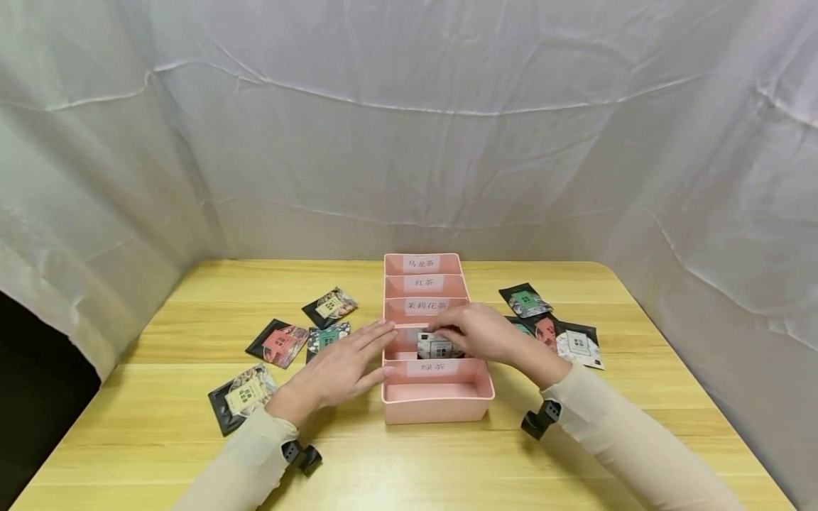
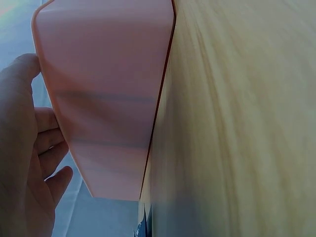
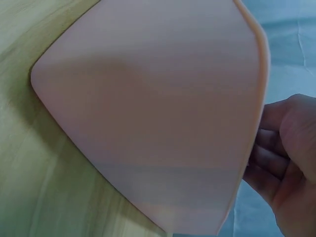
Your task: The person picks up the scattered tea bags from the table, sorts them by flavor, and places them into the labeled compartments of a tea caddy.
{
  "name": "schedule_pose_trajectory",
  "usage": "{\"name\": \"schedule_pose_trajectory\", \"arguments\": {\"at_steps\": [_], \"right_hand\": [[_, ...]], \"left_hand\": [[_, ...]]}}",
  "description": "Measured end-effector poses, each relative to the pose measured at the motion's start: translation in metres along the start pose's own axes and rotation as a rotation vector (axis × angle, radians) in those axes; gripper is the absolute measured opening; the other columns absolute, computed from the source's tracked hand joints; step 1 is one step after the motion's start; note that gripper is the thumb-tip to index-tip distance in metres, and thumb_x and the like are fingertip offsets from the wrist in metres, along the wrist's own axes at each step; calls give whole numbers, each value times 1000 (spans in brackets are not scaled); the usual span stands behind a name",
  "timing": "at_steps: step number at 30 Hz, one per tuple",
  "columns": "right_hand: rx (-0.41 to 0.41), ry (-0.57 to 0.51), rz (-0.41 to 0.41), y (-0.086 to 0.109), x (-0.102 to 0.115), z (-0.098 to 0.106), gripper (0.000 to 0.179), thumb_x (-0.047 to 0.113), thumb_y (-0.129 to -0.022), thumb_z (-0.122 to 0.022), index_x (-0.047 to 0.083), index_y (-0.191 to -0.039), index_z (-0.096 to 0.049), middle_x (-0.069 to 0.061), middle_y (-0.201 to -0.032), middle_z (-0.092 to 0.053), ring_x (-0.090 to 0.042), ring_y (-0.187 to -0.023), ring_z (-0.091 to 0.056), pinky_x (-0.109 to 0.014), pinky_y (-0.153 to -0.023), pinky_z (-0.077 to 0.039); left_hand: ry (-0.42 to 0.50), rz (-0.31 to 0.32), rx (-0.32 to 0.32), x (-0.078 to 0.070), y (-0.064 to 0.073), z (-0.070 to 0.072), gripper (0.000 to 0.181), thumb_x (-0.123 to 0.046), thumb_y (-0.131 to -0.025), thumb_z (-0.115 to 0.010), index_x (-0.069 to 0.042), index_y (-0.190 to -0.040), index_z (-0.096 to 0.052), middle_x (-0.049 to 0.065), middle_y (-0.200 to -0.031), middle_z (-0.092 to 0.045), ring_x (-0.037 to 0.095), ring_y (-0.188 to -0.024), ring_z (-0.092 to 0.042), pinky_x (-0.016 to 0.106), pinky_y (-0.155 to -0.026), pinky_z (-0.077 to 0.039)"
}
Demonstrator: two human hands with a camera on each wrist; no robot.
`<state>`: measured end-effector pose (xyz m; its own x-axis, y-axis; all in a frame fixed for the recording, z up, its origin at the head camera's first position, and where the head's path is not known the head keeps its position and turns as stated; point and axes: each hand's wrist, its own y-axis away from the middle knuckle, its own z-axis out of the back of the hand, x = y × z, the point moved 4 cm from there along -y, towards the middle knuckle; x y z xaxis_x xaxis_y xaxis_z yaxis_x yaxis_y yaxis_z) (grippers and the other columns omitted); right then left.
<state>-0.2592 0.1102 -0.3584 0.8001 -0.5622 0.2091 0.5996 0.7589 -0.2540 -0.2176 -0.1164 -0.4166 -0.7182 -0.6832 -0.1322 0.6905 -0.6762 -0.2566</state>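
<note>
A long pink divided box (image 1: 437,410) with paper labels stands on the table. My right hand (image 1: 482,332) reaches over its right rim and pinches a white and grey tea sachet (image 1: 434,346). This sachet is upright in the second compartment from the front, its lower edge hidden by the divider. Fairly straight fingers of my left hand (image 1: 339,365) touch the box's left rim. In the left wrist view that hand (image 2: 24,128) lies along the rim. The right wrist view has the box wall hiding the right fingertips and the sachet.
Left of the box lie several tea sachets, among them a red one (image 1: 281,343) and a yellow one (image 1: 246,394). More are bunched at the right, with a green one (image 1: 527,301) and a white one (image 1: 579,344). Pale curtains (image 1: 422,170) hang behind the table.
</note>
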Motion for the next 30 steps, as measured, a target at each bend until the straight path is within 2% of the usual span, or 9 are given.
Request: {"name": "schedule_pose_trajectory", "arguments": {"at_steps": [6, 11, 14, 19, 28, 30], "right_hand": [[-112, 11, -31, 8, -6, 9, 16, 14, -92, -69, 16, -106, -76, 3, -104, -73, -15, -96, -69, -37, -83, -56], [-178, -20, -104, 17, -16, 15, 16, 14, -93, -69, 15, -107, -76, 2, -106, -73, -14, -90, -68, -36, -76, -57], [-200, -58, -165, 25, -23, 19, 17, 15, -94, -67, 12, -109, -75, 0, -104, -73, -14, -85, -67, -36, -72, -57], [-221, -109, -253, 39, -36, 25, 19, 18, -94, -67, 11, -111, -73, -2, -104, -72, -16, -88, -67, -36, -74, -59], [-256, -122, -367, 72, -65, 35, 25, 24, -97, -63, 11, -118, -69, -4, -109, -70, -22, -92, -66, -44, -74, -56], [-249, -157, -418, 81, -72, 37, 27, 25, -98, -62, 11, -120, -67, -6, -110, -69, -23, -81, -67, -42, -66, -57]], "left_hand": [[-2, -3, -4, 1, 1, -1, 68, -53, -102, -37, -9, -154, -31, 12, -157, -30, 30, -143, -29, 43, -116, -24], [-5, 0, -2, 1, 2, -1, 68, -53, -102, -38, -9, -154, -31, 11, -158, -28, 30, -143, -29, 43, -116, -24], [0, -2, -4, 1, 2, -1, 68, -52, -102, -39, -9, -154, -31, 11, -158, -28, 29, -144, -28, 43, -116, -24], [7, -6, -12, 1, 2, 0, 67, -52, -102, -38, -9, -153, -32, 12, -157, -30, 28, -144, -27, 44, -116, -25], [-3, -15, -5, 0, 1, 0, 67, -52, -102, -38, -10, -153, -32, 12, -157, -30, 27, -144, -26, 44, -116, -26], [-8, -14, 1, 0, 0, 0, 67, -53, -102, -37, -9, -153, -31, 12, -157, -30, 27, -144, -27, 44, -116, -25]]}}
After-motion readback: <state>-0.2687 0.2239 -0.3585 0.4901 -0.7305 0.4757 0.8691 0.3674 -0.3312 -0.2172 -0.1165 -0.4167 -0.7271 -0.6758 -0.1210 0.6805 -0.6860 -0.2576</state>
